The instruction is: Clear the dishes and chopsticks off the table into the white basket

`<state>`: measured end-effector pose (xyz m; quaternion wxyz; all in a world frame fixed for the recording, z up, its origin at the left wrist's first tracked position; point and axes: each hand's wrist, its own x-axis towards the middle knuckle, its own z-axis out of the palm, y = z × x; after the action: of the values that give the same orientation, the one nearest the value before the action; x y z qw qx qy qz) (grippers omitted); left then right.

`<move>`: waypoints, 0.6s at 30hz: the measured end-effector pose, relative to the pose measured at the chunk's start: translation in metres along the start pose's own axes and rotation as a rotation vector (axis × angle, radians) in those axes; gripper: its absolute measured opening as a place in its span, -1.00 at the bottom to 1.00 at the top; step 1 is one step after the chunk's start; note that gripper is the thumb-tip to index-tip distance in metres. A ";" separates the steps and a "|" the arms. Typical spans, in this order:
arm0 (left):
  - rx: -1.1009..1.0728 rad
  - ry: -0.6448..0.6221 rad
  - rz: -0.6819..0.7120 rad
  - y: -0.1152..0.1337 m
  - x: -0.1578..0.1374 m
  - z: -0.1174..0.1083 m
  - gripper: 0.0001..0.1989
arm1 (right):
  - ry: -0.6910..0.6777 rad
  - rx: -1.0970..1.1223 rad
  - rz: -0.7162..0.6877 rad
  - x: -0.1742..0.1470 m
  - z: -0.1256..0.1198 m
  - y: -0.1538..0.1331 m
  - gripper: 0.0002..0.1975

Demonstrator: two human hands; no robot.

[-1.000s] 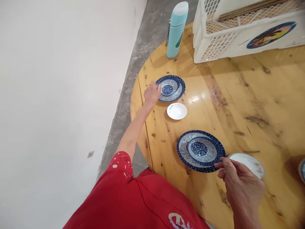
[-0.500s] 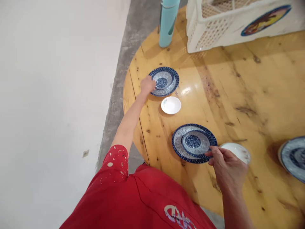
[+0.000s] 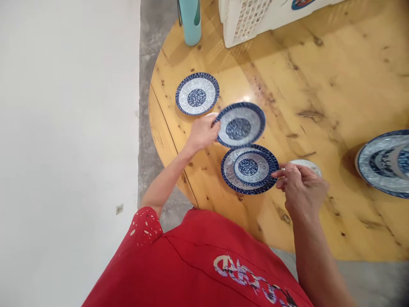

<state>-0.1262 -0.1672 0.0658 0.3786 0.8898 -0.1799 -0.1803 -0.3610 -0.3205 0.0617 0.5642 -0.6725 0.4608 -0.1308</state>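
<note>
Left hand (image 3: 202,133) is gripping a small blue-patterned saucer (image 3: 240,125) by its near rim, thumb over the edge, holding it tilted in the air above the round wooden table (image 3: 319,85); the rim pinch is keeping the fingers clear of the saucer's face. Right hand (image 3: 302,189) is pinching closed on the right edge of a stacked pair, a small saucer sitting on a larger blue-rimmed plate (image 3: 249,169), apparently steadying or starting to lift it; which of the two it is gripping cannot be told. Held saucer is showing a dark blue rim, pale grey-blue patterned band and a dense blue centre medallion, glazed, no chips visible. A small white dish (image 3: 306,164) is lying just behind the right hand. Another blue saucer (image 3: 197,93) is lying flat farther out to the left. Beyond, a teal flask (image 3: 191,19) and a white plastic crate (image 3: 246,21) are standing; a large blue plate (image 3: 385,162) is sitting at the right edge.
</note>
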 end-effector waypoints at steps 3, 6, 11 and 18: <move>0.076 -0.169 0.121 0.018 -0.035 0.026 -0.75 | -0.020 -0.004 -0.041 -0.003 -0.001 -0.006 -0.55; 0.132 -0.251 0.162 0.026 -0.056 0.045 -0.75 | -0.061 -0.116 -0.094 -0.006 -0.003 -0.003 -0.51; 0.224 -0.311 0.136 0.022 -0.067 0.061 -0.76 | -0.058 -0.384 -0.158 -0.003 -0.003 0.017 -0.44; 0.239 -0.290 0.076 0.022 -0.073 0.070 -0.88 | 0.015 -0.696 -0.270 0.005 0.002 0.042 -0.51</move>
<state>-0.2261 -0.1908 0.0498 0.2467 0.8857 -0.2862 -0.2697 -0.3767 -0.3210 0.0229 0.2760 -0.8778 0.3888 -0.0447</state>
